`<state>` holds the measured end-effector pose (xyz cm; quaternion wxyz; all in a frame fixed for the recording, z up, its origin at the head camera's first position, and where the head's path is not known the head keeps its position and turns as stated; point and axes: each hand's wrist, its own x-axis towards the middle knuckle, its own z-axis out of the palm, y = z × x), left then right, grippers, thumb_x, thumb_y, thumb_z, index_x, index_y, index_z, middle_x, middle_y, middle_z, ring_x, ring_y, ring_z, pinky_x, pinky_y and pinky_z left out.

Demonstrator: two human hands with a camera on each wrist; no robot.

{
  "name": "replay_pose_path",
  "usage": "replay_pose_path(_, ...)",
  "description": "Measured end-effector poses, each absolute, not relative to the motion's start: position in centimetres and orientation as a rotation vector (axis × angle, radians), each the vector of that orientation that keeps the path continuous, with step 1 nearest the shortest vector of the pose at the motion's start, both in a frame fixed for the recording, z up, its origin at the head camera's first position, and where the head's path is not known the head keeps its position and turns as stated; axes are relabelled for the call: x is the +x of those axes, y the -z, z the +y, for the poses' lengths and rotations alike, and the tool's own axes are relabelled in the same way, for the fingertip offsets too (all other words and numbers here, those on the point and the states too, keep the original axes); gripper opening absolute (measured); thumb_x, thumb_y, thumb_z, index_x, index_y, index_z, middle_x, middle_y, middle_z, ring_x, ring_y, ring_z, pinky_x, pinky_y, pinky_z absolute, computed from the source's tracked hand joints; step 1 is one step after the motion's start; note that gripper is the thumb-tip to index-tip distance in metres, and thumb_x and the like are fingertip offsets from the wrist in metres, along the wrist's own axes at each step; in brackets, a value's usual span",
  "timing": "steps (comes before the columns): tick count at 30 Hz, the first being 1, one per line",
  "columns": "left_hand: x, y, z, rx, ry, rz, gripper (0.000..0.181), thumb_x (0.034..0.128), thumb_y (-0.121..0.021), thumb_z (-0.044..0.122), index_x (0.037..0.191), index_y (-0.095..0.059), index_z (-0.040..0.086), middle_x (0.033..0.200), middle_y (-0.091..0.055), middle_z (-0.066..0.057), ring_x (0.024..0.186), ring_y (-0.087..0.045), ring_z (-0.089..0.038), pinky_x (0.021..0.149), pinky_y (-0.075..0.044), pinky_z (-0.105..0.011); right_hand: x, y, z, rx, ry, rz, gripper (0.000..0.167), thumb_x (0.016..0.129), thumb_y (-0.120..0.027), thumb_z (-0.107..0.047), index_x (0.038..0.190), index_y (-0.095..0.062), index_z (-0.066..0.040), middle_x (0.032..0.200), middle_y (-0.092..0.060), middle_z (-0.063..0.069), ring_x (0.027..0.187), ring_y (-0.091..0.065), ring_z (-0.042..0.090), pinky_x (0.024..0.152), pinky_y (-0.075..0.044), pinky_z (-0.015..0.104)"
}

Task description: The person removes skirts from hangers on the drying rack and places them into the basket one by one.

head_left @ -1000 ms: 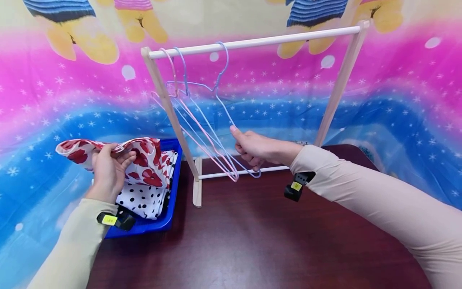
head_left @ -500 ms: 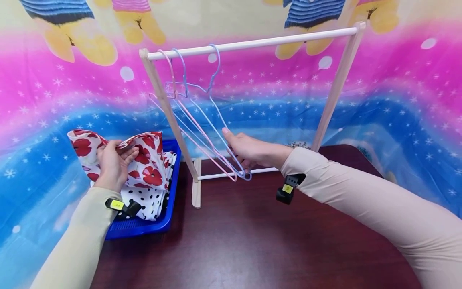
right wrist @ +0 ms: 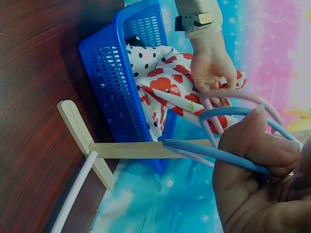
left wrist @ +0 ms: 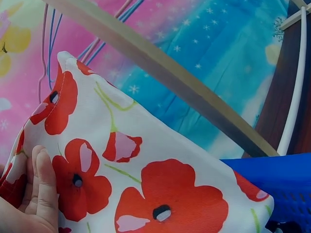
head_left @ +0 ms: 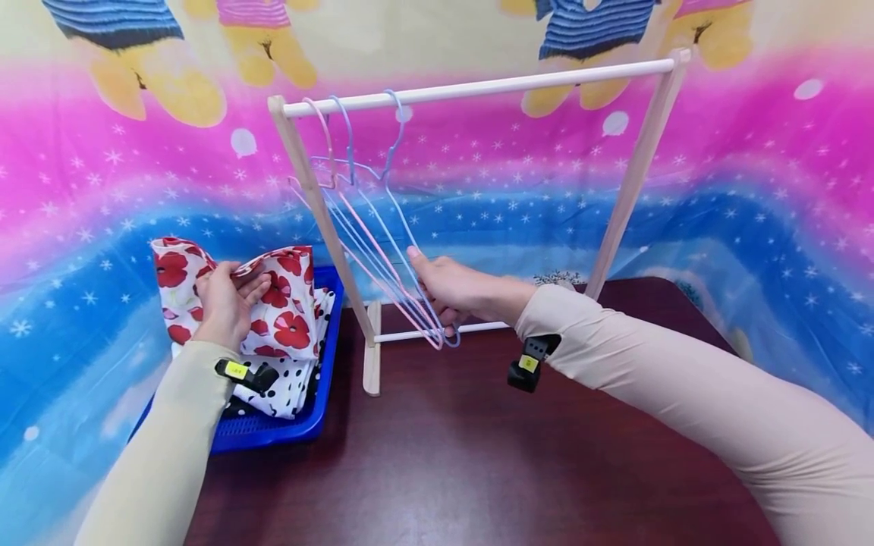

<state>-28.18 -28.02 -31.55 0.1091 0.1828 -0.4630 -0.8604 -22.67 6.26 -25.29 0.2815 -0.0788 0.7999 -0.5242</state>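
Observation:
My left hand (head_left: 228,303) holds a white cloth with red flowers (head_left: 292,327) by its upper edge, raised over the blue basket (head_left: 321,398). Thumb and fingers pinch a fold of it, and the cloth droops on both sides. With curled fingers, my right hand (head_left: 460,292) grips the lower right part of a light blue hanger (right wrist: 214,154), whose hook stays over the rack's white bar (head_left: 532,82). Close on its left hang a pink hanger (head_left: 328,144) and another blue hanger (head_left: 350,148). Their lower ends bunch near my right fingers.
Folded white cloth with black dots (head_left: 273,383) lies in the basket. The rack's left wooden post (head_left: 324,220) stands between basket and hangers, its foot (head_left: 372,371) on the dark red table (head_left: 478,455). A printed curtain (head_left: 478,205) covers the back.
The blue hanger in my right hand has slid left along the bar towards the other hangers. My left hand has moved right with the flowered cloth, which now hangs more spread.

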Motion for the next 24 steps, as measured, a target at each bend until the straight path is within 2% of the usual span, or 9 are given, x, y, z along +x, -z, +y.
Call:
replay_pose_path(4,-28.5,31.9,-28.2,0.564,2.532,-1.371,0.034,0.1019,-0.058,0.022,0.115,-0.027,0.024,0.085,-0.076,0.000,0.066,-0.075,-0.018,0.064,-0.061,-0.025,-22.6,25.3,6.0,-0.229,1.421,2.135,0.066,0.104,-0.019,-0.064,0.069,-0.035,-0.011,0.054,-0.026,-0.003,0.044,-0.028,0.013,0.046,-0.043,0.033)
replay_pose_path(11,-29.1,32.6,-28.5,0.605,2.544,-1.367,0.034,0.1026,-0.057,0.022,0.115,-0.025,0.024,0.084,-0.076,-0.001,0.066,-0.075,-0.018,0.065,-0.061,-0.025,-22.5,25.5,5.6,-0.285,1.368,2.229,0.068,0.105,-0.017,-0.063,0.066,-0.040,-0.012,0.054,-0.034,-0.003,0.045,-0.032,0.013,0.045,-0.032,0.029)
replay_pose_path(20,-30.4,33.3,-28.6,0.677,2.528,-1.384,0.030,0.1035,-0.054,0.022,0.115,-0.027,0.023,0.082,-0.075,-0.003,0.067,-0.075,-0.018,0.066,-0.062,-0.025,-22.6,25.5,5.3,-0.280,1.360,2.244,0.069,0.105,-0.015,-0.063,0.068,-0.041,-0.010,0.055,-0.036,-0.002,0.046,-0.035,0.013,0.046,-0.035,0.030)
replay_pose_path(24,-30.7,33.8,-28.6,0.760,2.483,-1.461,0.033,0.1032,-0.056,0.024,0.119,-0.027,0.025,0.091,-0.072,0.000,0.074,-0.077,-0.016,0.071,-0.061,-0.024,-22.6,25.5,5.2,-0.270,1.356,2.246,0.069,0.105,-0.015,-0.063,0.070,-0.041,-0.009,0.056,-0.038,-0.001,0.045,-0.036,0.013,0.045,-0.037,0.030)
